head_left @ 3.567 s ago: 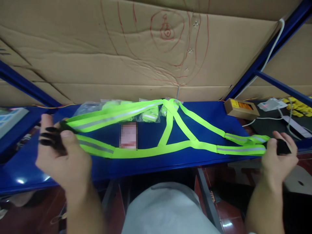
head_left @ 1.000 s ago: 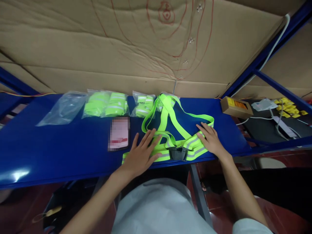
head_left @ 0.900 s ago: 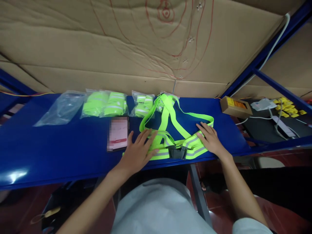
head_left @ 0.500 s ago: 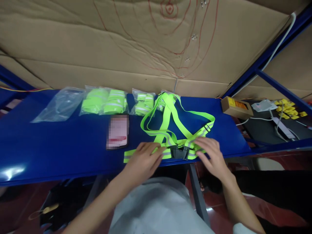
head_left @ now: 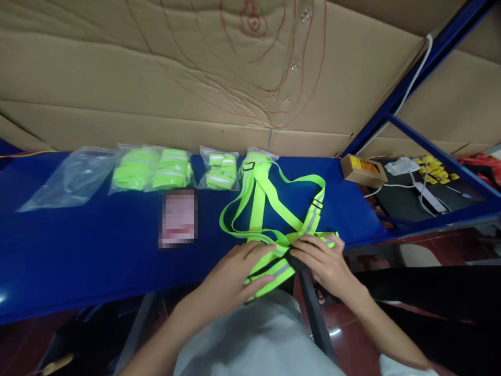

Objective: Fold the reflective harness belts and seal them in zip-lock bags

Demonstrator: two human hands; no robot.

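A neon-yellow reflective harness with grey stripes and black sliders lies on the blue bench, its front part drawn over the near edge. My left hand holds its waist strap, with fingers above and thumb below. My right hand is closed on the harness beside the black buckle, which its fingers partly cover. Between the hands, a loose stretch of striped strap hangs tilted past the edge.
Behind lie several clear bags of folded neon straps and a flat clear bag. A blurred pink-and-white rectangular item rests left of the harness. On the right stand a cardboard box, cables and yellow packets.
The waist strap and buckle have been pulled toward my body and tilted over the bench edge. My right hand has closed in beside the buckle. The view has shifted slightly.
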